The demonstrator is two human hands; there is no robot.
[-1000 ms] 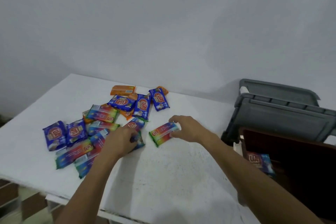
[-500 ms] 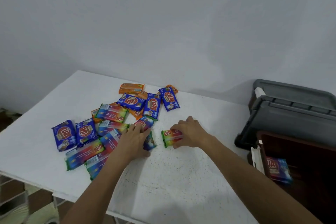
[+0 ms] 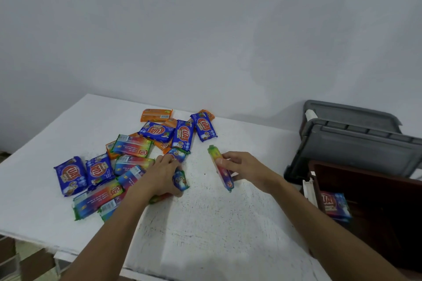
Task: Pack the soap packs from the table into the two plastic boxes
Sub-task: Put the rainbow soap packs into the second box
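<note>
White table against grey wall; bare near edge; right hand grips a pack, left hand closes on another

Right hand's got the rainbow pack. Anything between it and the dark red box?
Nothing visible blocks it. The right hand holds the rainbow soap pack over bare table; the stretch toward the dark red box at the right is free of packs. The box is open-topped, with one blue pack inside. The grey box sits behind it, off the direct line.
</note>
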